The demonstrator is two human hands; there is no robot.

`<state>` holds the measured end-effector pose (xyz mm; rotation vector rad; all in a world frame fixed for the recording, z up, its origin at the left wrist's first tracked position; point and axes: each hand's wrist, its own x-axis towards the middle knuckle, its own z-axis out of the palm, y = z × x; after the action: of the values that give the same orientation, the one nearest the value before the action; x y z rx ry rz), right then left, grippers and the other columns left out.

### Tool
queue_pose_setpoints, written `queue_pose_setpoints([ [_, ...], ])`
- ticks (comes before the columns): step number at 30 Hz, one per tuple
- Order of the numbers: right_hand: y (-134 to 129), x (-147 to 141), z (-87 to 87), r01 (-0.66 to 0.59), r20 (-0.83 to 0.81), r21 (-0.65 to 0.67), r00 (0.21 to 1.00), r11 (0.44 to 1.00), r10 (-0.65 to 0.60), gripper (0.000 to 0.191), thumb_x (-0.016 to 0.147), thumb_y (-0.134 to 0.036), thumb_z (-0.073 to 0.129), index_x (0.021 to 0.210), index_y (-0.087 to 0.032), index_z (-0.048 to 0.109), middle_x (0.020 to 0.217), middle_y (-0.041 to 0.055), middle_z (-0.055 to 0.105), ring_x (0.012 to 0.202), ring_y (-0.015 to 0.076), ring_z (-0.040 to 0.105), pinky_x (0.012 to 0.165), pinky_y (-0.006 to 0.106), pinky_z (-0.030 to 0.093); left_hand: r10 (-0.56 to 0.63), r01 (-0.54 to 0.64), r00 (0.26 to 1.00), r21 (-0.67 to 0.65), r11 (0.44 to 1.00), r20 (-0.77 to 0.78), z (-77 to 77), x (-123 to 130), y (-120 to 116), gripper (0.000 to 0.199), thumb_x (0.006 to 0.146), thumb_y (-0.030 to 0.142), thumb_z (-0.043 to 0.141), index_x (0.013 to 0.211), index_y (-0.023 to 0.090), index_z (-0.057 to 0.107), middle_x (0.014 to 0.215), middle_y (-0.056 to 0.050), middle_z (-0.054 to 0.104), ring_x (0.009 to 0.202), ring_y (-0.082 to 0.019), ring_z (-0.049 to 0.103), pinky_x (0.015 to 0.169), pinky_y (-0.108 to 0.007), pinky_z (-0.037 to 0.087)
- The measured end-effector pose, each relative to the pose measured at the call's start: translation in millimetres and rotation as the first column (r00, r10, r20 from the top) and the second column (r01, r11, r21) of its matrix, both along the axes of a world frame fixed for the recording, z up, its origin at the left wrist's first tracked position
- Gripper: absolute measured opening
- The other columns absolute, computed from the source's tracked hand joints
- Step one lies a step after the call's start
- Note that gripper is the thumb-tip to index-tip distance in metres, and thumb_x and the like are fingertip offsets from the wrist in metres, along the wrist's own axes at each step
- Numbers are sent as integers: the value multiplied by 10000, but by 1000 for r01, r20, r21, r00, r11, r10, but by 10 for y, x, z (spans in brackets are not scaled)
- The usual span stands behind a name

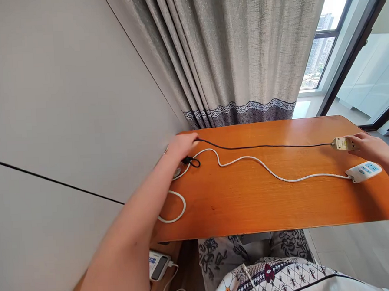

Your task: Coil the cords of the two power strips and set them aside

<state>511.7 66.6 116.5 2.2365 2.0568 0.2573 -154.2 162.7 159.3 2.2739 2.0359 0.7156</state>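
My right hand [366,146] grips a small beige extension socket [340,143] near the right end of the desk. From it a thin black cord [263,146] runs nearly straight to the left. At the far left, my left hand [184,145] has its fingers closed on that cord; its fingertips are partly blurred. Below this hand lies a black loop of cord [192,161], partly covered by my arm. A white power strip [363,172] rests just below my right hand. Its white cord [274,172] winds across the desk and coils beneath my left forearm.
The orange wooden desk [250,207] meets a grey panel [65,104] on the left. Grey curtains [241,52] hang behind it, with a window [323,47] at the right. Under the desk sits a white device [158,264] with a cable plugged in.
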Motion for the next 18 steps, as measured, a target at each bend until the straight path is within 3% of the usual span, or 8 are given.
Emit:
queue_pose_setpoints([
  [2,7,82,-73,-4,37,-81,999,997,7,487,759,-255,632,1246,-257,613,1303,147,633,1157,336,618,917,428,483,-181,145,957,-166,976,-229,-250,142,-6,111,800,308,652,724,235,618,801,-43,718,863,-253,678,751,-296,446],
  [6,8,169,-192,62,31,-171,998,983,-57,484,712,-132,612,1177,-255,668,1303,157,643,1183,344,617,935,426,488,-361,289,870,-247,925,-336,-523,344,7,207,873,402,563,769,233,621,907,-78,733,902,-250,685,749,-296,455],
  [10,16,196,-249,112,11,-175,994,978,-112,590,678,-20,540,1220,-210,673,1302,182,647,1205,349,615,924,441,516,-383,296,830,-262,919,-406,-559,380,64,236,896,417,550,790,221,630,920,-95,733,904,-257,692,753,-302,464],
  [14,79,204,-224,87,-21,-182,995,979,-93,612,654,-20,551,1214,-219,695,1317,187,642,1250,362,588,946,465,523,-370,240,806,-315,918,-463,-529,321,93,309,932,453,487,919,205,671,1006,-119,734,962,-294,688,773,-346,490],
  [16,150,149,-195,67,-35,-178,997,982,-75,600,674,-46,560,1242,-190,687,1369,225,593,1294,394,545,968,499,509,-353,252,815,-267,930,-460,-513,325,71,392,952,476,435,1062,181,670,1109,-144,715,1028,-308,674,820,-384,506],
  [18,245,-18,-165,11,-63,-183,998,983,-23,608,711,-83,569,1307,-175,648,1427,221,544,1326,381,518,1008,482,494,-352,318,828,-151,936,-437,-502,402,13,455,959,463,421,1207,145,632,1236,-174,671,1144,-313,634,960,-429,476],
])
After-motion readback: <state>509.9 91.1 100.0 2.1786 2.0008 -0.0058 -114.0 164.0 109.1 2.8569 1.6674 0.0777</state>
